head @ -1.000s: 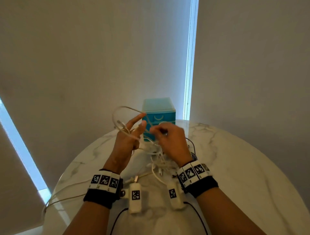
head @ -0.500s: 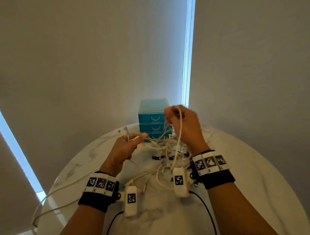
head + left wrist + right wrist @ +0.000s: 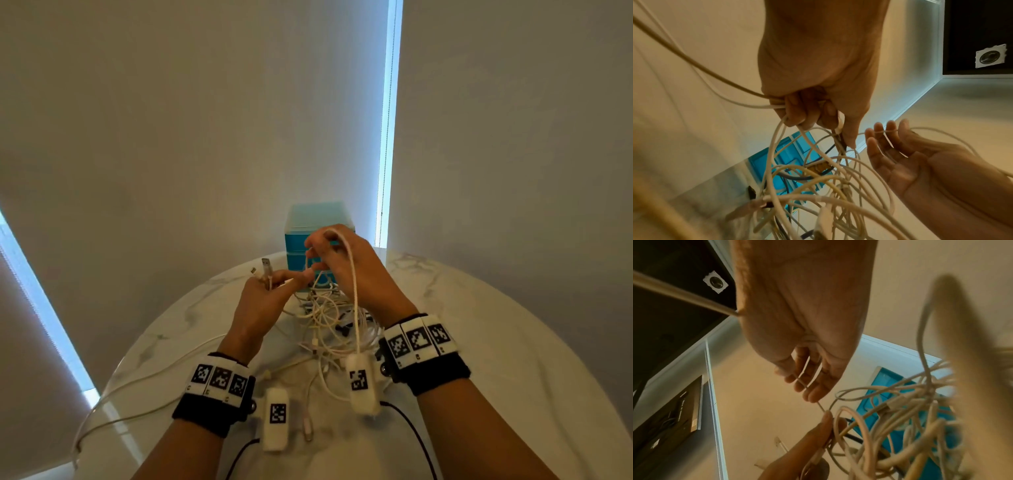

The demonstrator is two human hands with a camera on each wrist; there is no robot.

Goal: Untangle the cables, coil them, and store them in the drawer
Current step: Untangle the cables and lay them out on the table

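The cables are one pale knot lying just below and between my two grips, with a single white strand looped up over my right hand and dropping back into the heap. My left hand has its fingers curled round a few strands, and two connector ends poke up past its fingertips. In the left wrist view those fingers are clamped on several cables at once. My right hand is relaxed and spread, fingers nearly straight, the strand only draped across them rather than pinched.

A second ago both grips worked close together low over the knot and the left held a wide loop up. Half a second ago the right had risen, dragging its strand up. Now it is about as high, but its hold has loosened, and the left has moved in closer with the plugs upright. I judge that one cable is coming free at the plug end, while nothing is coiled yet.

Beyond the grips stands the blue drawer unit, its drawers shut as far as I can tell. Two loose cables trail off the worktop edge to my left.
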